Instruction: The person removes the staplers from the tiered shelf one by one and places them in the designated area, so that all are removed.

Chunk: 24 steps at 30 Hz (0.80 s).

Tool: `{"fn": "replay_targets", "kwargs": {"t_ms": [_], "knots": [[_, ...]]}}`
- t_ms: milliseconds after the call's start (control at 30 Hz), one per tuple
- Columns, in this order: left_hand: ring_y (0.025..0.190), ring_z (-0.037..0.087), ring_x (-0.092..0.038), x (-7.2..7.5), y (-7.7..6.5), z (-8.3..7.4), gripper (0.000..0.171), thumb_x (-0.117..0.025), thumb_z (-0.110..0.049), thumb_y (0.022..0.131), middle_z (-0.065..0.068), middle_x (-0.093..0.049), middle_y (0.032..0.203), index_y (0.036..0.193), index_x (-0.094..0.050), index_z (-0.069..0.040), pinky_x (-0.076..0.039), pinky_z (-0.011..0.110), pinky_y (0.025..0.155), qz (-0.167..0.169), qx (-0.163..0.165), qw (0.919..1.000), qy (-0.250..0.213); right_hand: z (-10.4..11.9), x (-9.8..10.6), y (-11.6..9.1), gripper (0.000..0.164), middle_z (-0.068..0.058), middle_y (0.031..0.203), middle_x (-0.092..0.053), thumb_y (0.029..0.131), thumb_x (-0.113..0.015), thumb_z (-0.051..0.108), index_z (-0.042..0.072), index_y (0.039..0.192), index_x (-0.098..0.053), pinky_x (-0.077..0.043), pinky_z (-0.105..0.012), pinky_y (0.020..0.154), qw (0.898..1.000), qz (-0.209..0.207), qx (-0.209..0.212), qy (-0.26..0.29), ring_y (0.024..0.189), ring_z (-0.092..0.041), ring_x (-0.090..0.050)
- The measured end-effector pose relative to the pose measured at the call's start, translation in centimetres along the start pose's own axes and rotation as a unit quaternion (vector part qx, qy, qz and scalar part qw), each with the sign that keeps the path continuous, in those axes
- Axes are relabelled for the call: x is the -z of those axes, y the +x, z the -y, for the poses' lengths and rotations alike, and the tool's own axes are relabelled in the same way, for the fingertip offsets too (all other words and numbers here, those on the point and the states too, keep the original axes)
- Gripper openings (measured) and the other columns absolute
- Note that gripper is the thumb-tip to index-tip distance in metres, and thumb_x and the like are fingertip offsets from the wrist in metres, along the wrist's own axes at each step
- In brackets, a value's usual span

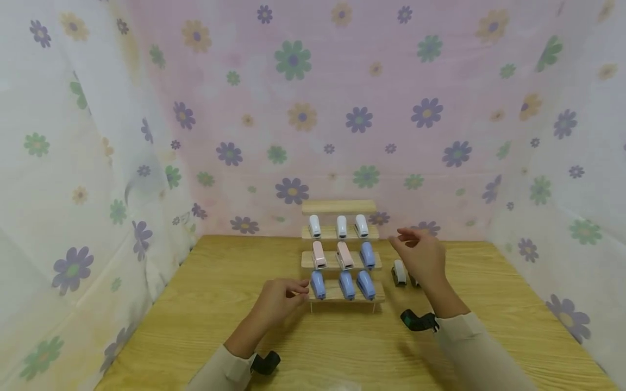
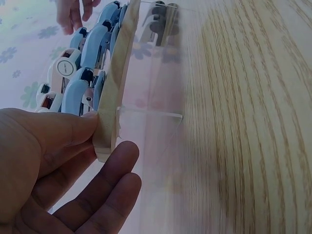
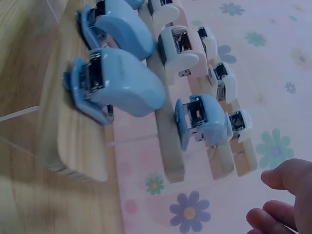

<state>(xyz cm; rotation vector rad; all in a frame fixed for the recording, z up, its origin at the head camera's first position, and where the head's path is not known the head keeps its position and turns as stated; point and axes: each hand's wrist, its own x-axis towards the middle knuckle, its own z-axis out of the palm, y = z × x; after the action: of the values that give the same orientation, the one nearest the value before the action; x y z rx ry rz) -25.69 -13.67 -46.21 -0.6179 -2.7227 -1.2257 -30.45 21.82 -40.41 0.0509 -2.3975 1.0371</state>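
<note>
Head view: tiered tan-wood rack (image 1: 338, 206) holds pastel plastic staplers (image 1: 346, 285); our left hand (image 1: 277, 302) seemingly pinches it, our right hand (image 1: 423, 258) hovers empty.

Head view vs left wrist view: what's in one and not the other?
Only head: both sleeves and the top board.

Only left wrist: a round, marked disc on a pale stapler, plus a close look at the fingers around the bottom board's end; from the head, that contact is hard to tell.

Both: left hand, right hand, blue staplers, bottom board, wooden table, flowered cloth.
</note>
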Motion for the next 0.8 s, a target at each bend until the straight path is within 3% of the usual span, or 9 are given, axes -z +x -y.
{"fn": "replay_targets", "kwargs": {"t_ms": [333,567,800], "knots": [[0.104,0.022,-0.073,0.3,0.1,-0.1,0.015,-0.075,-0.017,0.097,0.001,-0.074,0.127,0.106,-0.083,-0.008,-0.059,0.026,0.079,0.002,-0.003,1.0000,0.001,2.6,-0.9,1.7,0.048,-0.010,0.104,-0.079,0.095,-0.074,0.046,0.010,0.126,-0.075,-0.059,-0.039,0.067,1.000,0.017,0.022,0.001,0.094,-0.031,-0.074],[0.106,0.023,-0.073,0.4,0.0,0.0,0.014,-0.075,-0.017,0.096,0.001,-0.074,0.127,0.105,-0.083,-0.009,-0.059,0.026,0.079,-0.002,0.002,1.0000,-0.002,4.0,-2.3,2.5,0.052,-0.009,0.108,-0.077,0.094,-0.073,0.051,0.014,0.130,-0.073,-0.060,-0.040,0.068,0.998,0.068,0.010,-0.001,0.097,-0.029,-0.072],[0.105,0.023,-0.073,0.1,0.1,0.0,0.016,-0.076,-0.017,0.096,0.001,-0.075,0.127,0.106,-0.083,-0.007,-0.059,0.026,0.078,0.004,0.003,0.9999,-0.010,4.7,-3.2,2.7,0.058,-0.011,0.105,-0.077,0.090,-0.076,0.055,0.010,0.127,-0.075,-0.052,-0.033,0.055,0.997,0.082,-0.007,-0.011,0.072,-0.022,-0.068]]}}
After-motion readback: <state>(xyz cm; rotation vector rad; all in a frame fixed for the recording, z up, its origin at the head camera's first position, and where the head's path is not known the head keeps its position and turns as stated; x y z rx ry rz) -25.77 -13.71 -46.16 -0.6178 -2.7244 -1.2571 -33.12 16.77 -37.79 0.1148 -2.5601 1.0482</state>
